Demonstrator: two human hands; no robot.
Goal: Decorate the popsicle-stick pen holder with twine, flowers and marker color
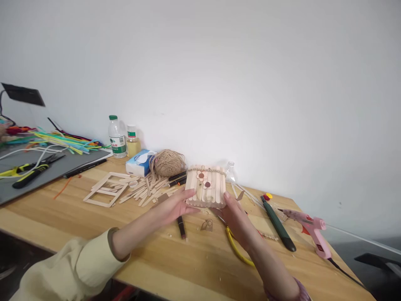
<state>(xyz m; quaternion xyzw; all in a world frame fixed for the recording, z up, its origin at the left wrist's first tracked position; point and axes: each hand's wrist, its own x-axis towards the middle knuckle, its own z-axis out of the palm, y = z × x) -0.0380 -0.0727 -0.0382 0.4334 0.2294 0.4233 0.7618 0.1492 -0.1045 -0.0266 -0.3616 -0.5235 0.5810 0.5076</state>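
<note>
Between my two hands is a craft-stick box (219, 188), held up over the table with its front tilted towards me. Two flower shapes with dark red centres decorate the front, and a strand of twine runs along its top edge. My left hand (175, 205) grips the lower left corner, thumb on the front and fingers underneath. On the lower right corner, my right hand (235, 213) presses its thumb in front; its other fingers are mostly hidden. Below lie a dark marker (181, 227) and yellow-handled scissors (235, 246), partly covered by my right forearm.
At right are a pink glue gun (310, 225) with a cord and a dark green cutter (278, 223). Behind my left hand lie loose craft sticks (147, 188), a stick frame (106, 190), a twine ball (167, 162), a tissue pack (138, 163) and bottles (117, 138). Pliers (34, 171) rest far left.
</note>
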